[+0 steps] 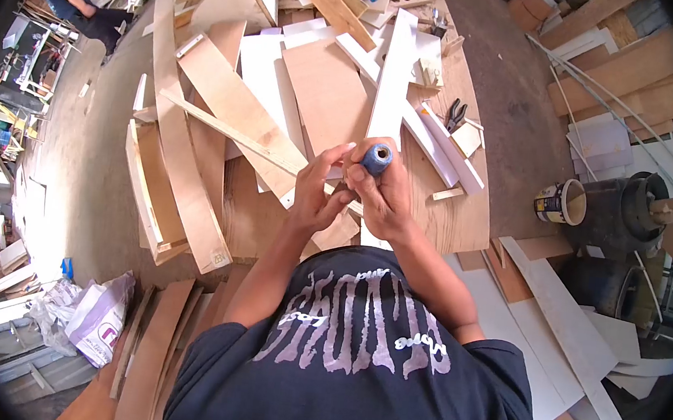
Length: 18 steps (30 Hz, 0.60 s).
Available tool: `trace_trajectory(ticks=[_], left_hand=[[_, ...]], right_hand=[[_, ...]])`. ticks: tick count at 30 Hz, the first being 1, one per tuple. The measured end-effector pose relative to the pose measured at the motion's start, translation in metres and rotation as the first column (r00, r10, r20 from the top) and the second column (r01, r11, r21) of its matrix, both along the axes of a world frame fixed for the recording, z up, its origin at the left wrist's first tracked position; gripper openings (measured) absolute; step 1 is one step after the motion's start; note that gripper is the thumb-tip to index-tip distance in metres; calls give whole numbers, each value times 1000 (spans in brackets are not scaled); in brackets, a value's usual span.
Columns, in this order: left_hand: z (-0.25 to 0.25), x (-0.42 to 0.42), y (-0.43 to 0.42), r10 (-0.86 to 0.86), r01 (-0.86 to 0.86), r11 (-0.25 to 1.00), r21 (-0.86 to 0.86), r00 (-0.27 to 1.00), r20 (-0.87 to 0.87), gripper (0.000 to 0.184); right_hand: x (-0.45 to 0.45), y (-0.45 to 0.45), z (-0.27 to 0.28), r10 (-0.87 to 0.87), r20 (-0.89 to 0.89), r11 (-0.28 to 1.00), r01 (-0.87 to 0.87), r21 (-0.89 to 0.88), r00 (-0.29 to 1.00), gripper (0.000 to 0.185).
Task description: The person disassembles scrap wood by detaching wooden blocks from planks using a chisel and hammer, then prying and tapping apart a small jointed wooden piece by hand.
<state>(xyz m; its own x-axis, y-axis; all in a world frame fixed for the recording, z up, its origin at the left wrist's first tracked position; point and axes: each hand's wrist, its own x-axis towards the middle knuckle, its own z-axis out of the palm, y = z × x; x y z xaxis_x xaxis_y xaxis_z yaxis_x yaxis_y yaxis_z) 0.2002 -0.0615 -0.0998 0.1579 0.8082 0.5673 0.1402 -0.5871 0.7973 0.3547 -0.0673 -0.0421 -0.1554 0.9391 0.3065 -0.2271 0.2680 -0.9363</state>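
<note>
Near the middle of the head view, my right hand [386,195] is wrapped round a blue cylindrical handle [377,159] with a hole in its end. Just beside it is my left hand [321,188], its fingers curved and apart, close to the handle's side; whether its fingertips touch anything is unclear. The rest of the tool is hidden by my hands. Below and beyond them lies a long white board [394,70]. A thin wooden strip [234,134] runs diagonally up to my left hand.
Wood pieces cover much of the workbench [470,215], with black pliers [456,115] at its right. A bucket [560,202] stands right of the bench. Plastic sacks [95,320] lie at lower left. Another person [80,7] bends over at upper left.
</note>
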Motion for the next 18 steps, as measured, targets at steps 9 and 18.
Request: trace_trajectory(ticks=[9, 18], left_hand=[[-6, 13, 13, -65, 81, 985, -155, 992, 105, 47], [-14, 24, 12, 3, 11, 984, -177, 997, 77, 32]], right_hand=[[5, 19, 18, -202, 254, 974, 166, 155, 946, 23], [10, 21, 18, -237, 252, 969, 208, 137, 938, 20]])
